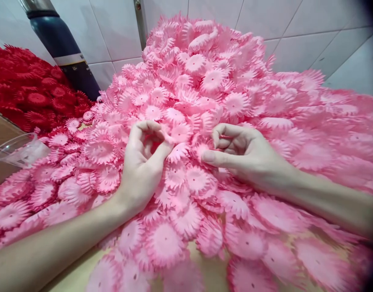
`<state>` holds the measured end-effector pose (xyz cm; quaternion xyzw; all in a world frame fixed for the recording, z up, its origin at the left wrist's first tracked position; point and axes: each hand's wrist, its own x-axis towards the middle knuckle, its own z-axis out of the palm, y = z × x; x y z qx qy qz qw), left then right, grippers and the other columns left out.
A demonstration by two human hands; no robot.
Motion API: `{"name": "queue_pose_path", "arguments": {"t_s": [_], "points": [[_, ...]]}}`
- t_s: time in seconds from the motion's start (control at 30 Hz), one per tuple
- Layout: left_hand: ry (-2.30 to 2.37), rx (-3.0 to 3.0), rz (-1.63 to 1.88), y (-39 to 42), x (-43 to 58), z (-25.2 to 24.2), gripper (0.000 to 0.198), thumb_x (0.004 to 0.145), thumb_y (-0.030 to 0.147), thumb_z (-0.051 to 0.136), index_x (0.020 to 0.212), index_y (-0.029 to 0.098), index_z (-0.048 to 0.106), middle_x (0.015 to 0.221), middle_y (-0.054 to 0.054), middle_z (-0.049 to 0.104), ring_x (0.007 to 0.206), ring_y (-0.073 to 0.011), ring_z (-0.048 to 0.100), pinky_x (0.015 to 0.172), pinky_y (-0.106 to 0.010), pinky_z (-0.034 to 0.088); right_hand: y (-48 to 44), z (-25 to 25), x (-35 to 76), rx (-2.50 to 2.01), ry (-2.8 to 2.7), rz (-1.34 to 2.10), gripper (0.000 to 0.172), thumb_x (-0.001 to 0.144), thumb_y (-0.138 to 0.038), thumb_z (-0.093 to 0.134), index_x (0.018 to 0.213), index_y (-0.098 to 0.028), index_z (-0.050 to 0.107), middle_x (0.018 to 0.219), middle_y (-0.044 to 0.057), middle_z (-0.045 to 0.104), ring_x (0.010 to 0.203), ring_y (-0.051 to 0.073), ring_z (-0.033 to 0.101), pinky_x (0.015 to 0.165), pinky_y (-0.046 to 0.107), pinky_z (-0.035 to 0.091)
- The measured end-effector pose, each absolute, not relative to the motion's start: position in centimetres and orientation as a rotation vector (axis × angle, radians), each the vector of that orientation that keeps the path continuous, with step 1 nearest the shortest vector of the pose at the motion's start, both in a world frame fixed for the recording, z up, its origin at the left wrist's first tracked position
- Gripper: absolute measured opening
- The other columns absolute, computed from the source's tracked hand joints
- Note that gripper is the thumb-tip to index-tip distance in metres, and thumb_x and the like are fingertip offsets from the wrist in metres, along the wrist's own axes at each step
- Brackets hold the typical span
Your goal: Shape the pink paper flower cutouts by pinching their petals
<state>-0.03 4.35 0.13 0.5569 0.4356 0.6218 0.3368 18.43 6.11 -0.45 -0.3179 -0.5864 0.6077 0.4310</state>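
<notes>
My left hand point(143, 166) is closed, thumb and forefinger pinched on the edge of a pink fringed flower piece point(166, 136). Only part of that piece shows against the others behind it. To its right, my right hand point(244, 154) hovers over the heap with thumb stretched forward and forefinger curled, a gap between them and nothing visible in it. Around both hands lies a large pile of pink flower pieces point(213, 80), round with fringed rims, many with a small dark hole in the middle.
A heap of red flower pieces point(37, 97) stands at the far left. Beside it a dark blue bottle point(63, 44) leans in view. A clear plastic cup point(24, 150) lies near a cardboard box point(3, 129). Behind rises a white tiled wall point(113, 28); a yellowish table point(210, 267) shows in front.
</notes>
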Motion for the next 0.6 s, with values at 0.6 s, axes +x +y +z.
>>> {"name": "queue_pose_path", "arguments": {"t_s": [0.6], "points": [[1.026, 1.662, 1.395, 3.3, 0.1, 0.4, 0.018, 0.079, 0.012, 0.07, 0.088, 0.02, 0.057, 0.087, 0.003, 0.058, 0.083, -0.0105, 0.056, 0.074, -0.023, 0.046, 6.4, -0.8, 18.3, -0.698, -1.483, 1.481, 0.042, 0.07, -0.018, 0.083, 0.071, -0.019, 0.04, 0.062, -0.008, 0.037, 0.053, 0.004, 0.031, 0.046, 0.019, 0.028]]}}
